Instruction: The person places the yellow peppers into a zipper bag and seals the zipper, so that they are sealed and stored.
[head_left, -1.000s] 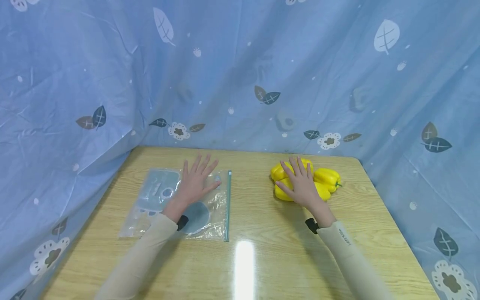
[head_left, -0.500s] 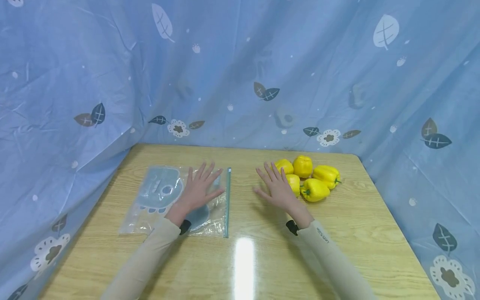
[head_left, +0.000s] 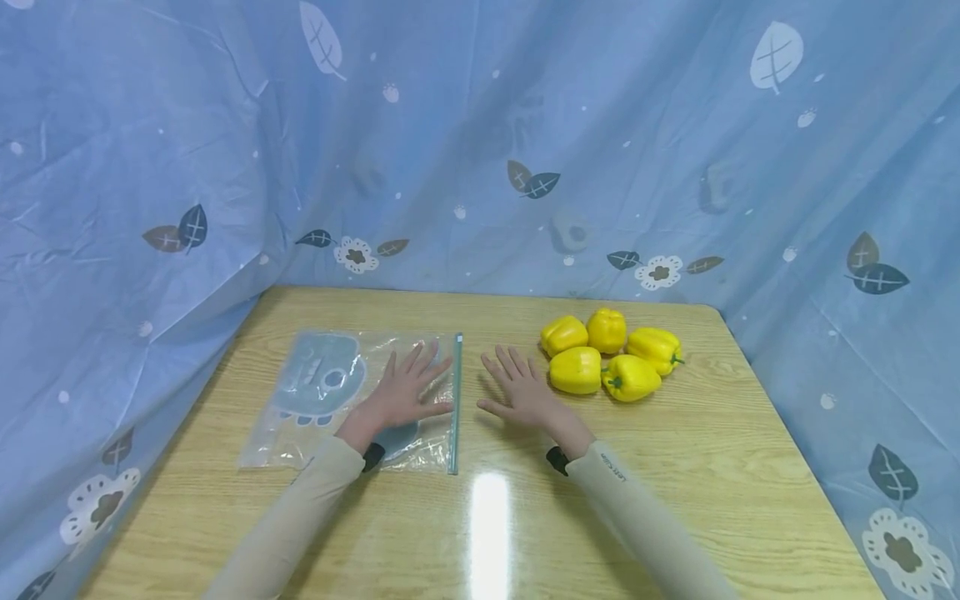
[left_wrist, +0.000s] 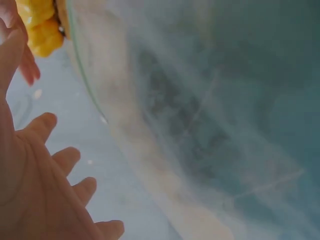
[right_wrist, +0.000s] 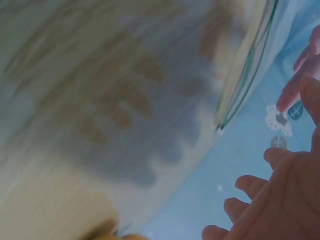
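Observation:
My left hand (head_left: pixel 401 392), fingers spread, hovers over a clear zip bag (head_left: pixel 318 379) lying flat on the table. The bag has a blue cartoon print and a green-blue zip strip (head_left: pixel 455 404) along its right edge. Just right of that strip, my right hand (head_left: pixel 525 396) is held above the wood with its fingers spread. Both hands hold nothing. Several yellow bell peppers (head_left: pixel 576 371) sit in a cluster beyond and to the right of it. In the left wrist view, the left hand (left_wrist: pixel 45 185) has its fingers apart, with yellow peppers (left_wrist: pixel 42 32) at the upper left.
The wooden table (head_left: pixel 720 467) carries a bright light reflection (head_left: pixel 489 533) near its front. A blue curtain (head_left: pixel 465 150) printed with leaves and flowers hangs behind the table and along both sides. Each wrist wears a dark band (head_left: pixel 557 460).
My right hand has moved left and slightly toward me, off the peppers, bringing them all into sight. The left hand has shifted slightly right and toward me over the bag.

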